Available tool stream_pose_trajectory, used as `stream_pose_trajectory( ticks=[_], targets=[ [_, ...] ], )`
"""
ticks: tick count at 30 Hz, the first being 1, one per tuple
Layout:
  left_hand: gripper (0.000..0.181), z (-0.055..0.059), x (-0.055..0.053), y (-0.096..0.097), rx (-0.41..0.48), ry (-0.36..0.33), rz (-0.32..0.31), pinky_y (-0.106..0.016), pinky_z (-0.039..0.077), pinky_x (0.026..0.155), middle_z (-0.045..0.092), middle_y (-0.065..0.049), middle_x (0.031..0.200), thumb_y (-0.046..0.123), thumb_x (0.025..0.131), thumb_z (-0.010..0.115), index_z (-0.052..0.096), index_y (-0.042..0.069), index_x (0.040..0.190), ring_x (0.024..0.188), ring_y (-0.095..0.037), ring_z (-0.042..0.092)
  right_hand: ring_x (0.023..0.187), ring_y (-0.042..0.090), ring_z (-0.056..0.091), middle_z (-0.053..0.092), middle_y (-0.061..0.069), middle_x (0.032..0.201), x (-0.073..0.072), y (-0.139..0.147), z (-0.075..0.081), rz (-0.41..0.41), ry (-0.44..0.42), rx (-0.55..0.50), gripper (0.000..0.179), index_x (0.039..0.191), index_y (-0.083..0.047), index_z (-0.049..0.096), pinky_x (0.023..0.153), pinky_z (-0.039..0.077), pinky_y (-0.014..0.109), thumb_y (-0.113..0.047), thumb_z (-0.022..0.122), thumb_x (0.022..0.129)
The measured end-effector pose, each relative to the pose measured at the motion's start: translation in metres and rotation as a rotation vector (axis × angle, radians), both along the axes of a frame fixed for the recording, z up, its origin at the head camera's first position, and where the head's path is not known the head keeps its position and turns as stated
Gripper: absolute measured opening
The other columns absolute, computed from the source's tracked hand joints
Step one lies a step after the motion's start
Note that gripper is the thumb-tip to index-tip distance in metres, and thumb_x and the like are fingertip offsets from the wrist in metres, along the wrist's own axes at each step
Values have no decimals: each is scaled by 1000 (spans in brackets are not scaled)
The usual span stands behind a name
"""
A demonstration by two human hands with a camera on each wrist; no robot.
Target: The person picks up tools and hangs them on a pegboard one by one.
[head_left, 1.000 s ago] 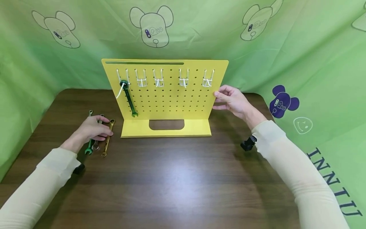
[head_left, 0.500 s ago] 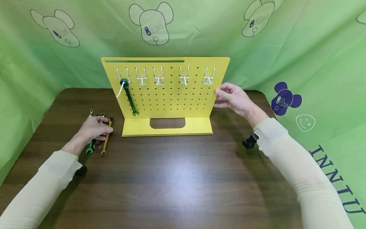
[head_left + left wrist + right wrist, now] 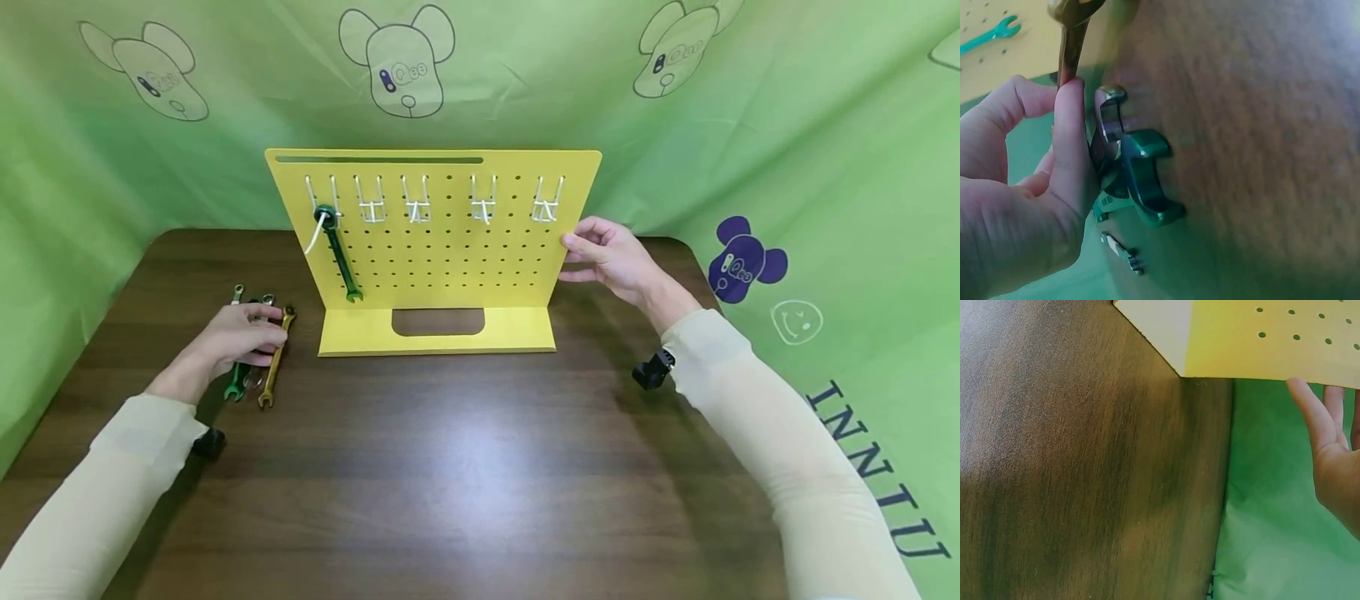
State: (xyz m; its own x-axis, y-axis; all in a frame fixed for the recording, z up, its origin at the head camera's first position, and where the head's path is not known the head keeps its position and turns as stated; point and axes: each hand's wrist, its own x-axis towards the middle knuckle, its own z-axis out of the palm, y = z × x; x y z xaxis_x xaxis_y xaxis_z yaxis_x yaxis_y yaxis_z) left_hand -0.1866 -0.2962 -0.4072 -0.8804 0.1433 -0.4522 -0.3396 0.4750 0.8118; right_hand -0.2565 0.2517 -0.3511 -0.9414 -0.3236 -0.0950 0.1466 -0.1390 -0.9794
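Observation:
My left hand [image 3: 240, 336] pinches a gold combination wrench [image 3: 273, 375] between thumb and fingers, left of the yellow pegboard [image 3: 450, 287]. In the left wrist view the gold wrench [image 3: 1072, 50] stands upright in the pinch, above a green wrench [image 3: 1141, 181] and a silver wrench [image 3: 1109, 112] on the table. The fingers hide parts of all three in the head view. My right hand [image 3: 611, 258] holds the pegboard's right edge, thumb in front and fingers behind. A dark green wrench [image 3: 342, 260] hangs by its ring end on the leftmost hook.
Several more white hooks [image 3: 417, 210] line the upper part of the board with nothing on them. The board's flat base [image 3: 360, 332] rests on the brown wooden table [image 3: 465, 467]. A green printed curtain [image 3: 510, 75] surrounds the table's back and sides.
My left fingers have closed on the gold wrench and shifted it slightly left, its ring end turning. The right hand stays at the board's edge.

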Motion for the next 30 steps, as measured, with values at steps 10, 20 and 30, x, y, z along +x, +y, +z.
stream_pose_trajectory(
  ticks=[10, 20, 30],
  targets=[
    [58, -2, -2, -14, 279, -76, 29, -32, 57, 74, 57, -2, 90, 6, 92, 56, 27, -4, 141, 79, -11, 61, 84, 24, 66, 61, 7, 94, 0, 3, 0, 0, -7, -21, 8, 96, -4, 61, 86, 46, 59, -8, 64, 90],
    [30, -1, 8, -34, 372, -104, -58, -36, 56, 77, 54, 0, 94, 9, 99, 47, 40, 4, 128, 80, -11, 58, 87, 26, 66, 60, 7, 94, 3, -6, -7, 21, -20, -22, 12, 98, -3, 62, 87, 46, 58, -10, 66, 89],
    [34, 8, 5, -22, 462, -117, -76, -36, 55, 79, 56, -2, 106, 4, 98, 47, 37, 3, 130, 84, -12, 59, 84, 24, 67, 61, 8, 93, 2, 2, -1, 2, 4, -23, 8, 98, -3, 62, 85, 46, 59, -7, 64, 90]
  ],
)
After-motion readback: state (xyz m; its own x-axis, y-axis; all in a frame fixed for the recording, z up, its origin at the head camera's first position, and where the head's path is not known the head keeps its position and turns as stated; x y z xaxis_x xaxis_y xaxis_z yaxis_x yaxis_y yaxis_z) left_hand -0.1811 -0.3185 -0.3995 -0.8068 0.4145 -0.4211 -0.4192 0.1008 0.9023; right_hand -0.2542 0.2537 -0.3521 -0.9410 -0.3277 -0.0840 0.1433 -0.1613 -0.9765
